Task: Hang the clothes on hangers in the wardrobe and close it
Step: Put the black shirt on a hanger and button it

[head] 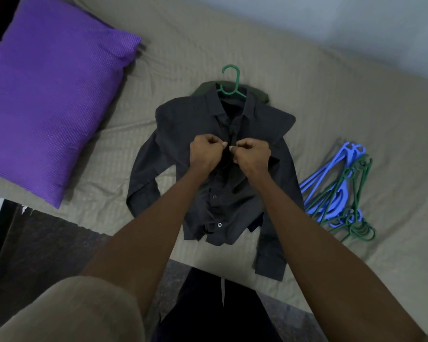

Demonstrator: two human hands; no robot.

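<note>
Beige sheeting covers the bed [307, 99], with a purple pillow [52, 95] at its left. Centred on it lies the dark shirt [183, 134] on a green hanger [232, 81]; spare hangers [341, 191] lie nearby. Left hand [206, 153] and right hand [251, 154] each pinch the shirt's front placket.

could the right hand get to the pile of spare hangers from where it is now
Probably yes. The pile of spare hangers lies on the bed, to the right of the shirt, nothing covering it. But the right hand is pinching the shirt front and must let go first.
</note>
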